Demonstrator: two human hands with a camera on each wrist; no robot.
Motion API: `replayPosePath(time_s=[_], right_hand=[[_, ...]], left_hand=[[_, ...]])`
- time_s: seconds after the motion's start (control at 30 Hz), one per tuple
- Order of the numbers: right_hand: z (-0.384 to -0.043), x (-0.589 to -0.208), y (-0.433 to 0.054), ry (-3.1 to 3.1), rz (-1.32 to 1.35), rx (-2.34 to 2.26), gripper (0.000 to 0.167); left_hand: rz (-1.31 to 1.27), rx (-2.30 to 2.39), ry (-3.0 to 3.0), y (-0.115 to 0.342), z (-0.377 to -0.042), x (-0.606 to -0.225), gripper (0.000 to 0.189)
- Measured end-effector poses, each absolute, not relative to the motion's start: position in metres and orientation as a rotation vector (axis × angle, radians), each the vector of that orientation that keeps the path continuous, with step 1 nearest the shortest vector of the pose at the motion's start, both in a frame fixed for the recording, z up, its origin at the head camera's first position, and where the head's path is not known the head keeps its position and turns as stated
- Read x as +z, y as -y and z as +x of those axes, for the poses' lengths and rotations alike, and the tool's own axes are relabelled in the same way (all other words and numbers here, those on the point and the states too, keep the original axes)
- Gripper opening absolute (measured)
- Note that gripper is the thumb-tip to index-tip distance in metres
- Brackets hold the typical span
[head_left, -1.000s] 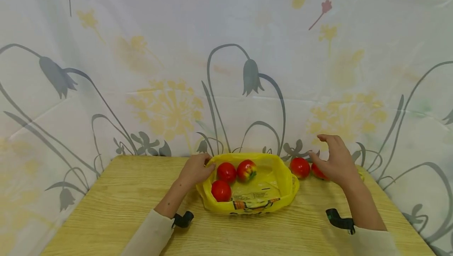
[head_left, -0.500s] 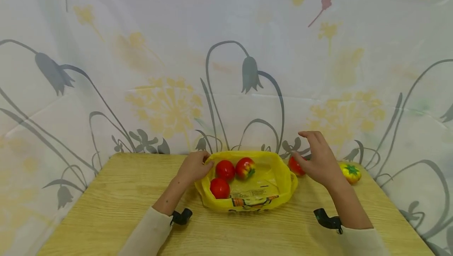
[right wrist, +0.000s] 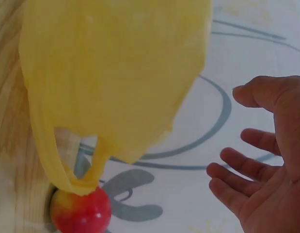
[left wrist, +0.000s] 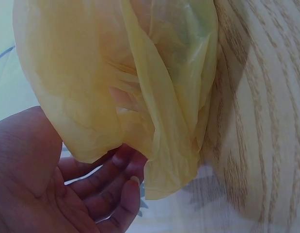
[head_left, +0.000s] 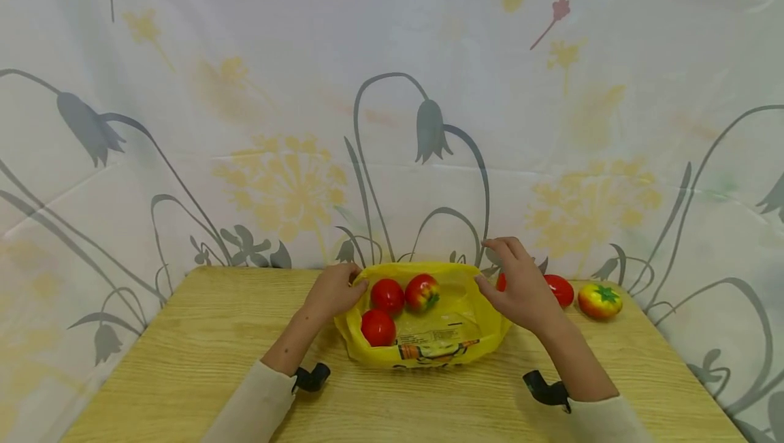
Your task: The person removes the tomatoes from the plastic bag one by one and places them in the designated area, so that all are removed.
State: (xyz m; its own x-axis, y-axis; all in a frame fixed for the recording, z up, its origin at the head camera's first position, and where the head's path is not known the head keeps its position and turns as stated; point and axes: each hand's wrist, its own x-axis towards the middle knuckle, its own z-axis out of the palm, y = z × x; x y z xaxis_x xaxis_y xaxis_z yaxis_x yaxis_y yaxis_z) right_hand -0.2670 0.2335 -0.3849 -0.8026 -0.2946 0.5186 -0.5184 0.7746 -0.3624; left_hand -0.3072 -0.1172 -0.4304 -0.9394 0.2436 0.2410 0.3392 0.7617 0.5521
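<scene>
A yellow plastic bag [head_left: 372,356] stands with its mouth spread wide on the table. Inside, toward its left end, lie three tomato-like fruits: one red [head_left: 388,296], one red with yellow and green [head_left: 422,292], one red [head_left: 378,327] in front. My left hand [head_left: 334,292] holds the bag's left rim, thumb inside; the left wrist view shows its fingers curled by the yellow plastic [left wrist: 86,73]. At the bag's right rim hovers my right hand [head_left: 522,293], fingers spread and holding nothing; in the right wrist view this hand [right wrist: 266,179] is apart from the bag [right wrist: 116,63].
Right of the bag, a red fruit [head_left: 502,282] is mostly hidden by my right hand. Another red one [head_left: 559,290] and a yellow-red one with a green top [head_left: 600,301] lie farther right. A flower-patterned curtain [head_left: 392,177] hangs behind the wooden table [head_left: 245,320].
My right hand has moved left, from over the fruits on the right to the bag's right rim, uncovering the two rightmost fruits. The left hand has stayed at the left rim.
</scene>
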Motion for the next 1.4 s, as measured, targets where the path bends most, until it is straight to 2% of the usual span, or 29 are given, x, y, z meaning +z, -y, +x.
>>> replayPosePath(time_s=[0.23, 0.7, 0.97, 1.4], right_hand=[[-0.268, -0.393, -0.221, 2.523, 0.697, 0.666, 0.056], [-0.269, -0.405, -0.198, 2.557, 0.782, 0.667, 0.052], [-0.271, -0.411, -0.188, 2.577, 0.831, 0.640, 0.052], [-0.274, -0.418, -0.177, 2.659, 0.902, 0.597, 0.050]], left_hand=[[-0.469, -0.928, 2.809, 0.118, -0.309, -0.432, 0.019], [-0.446, -0.950, 2.829, 0.120, -0.307, -0.429, 0.013], [-0.445, -0.958, 2.823, 0.118, -0.307, -0.432, 0.020], [-0.444, -0.959, 2.803, 0.118, -0.307, -0.429, 0.012]])
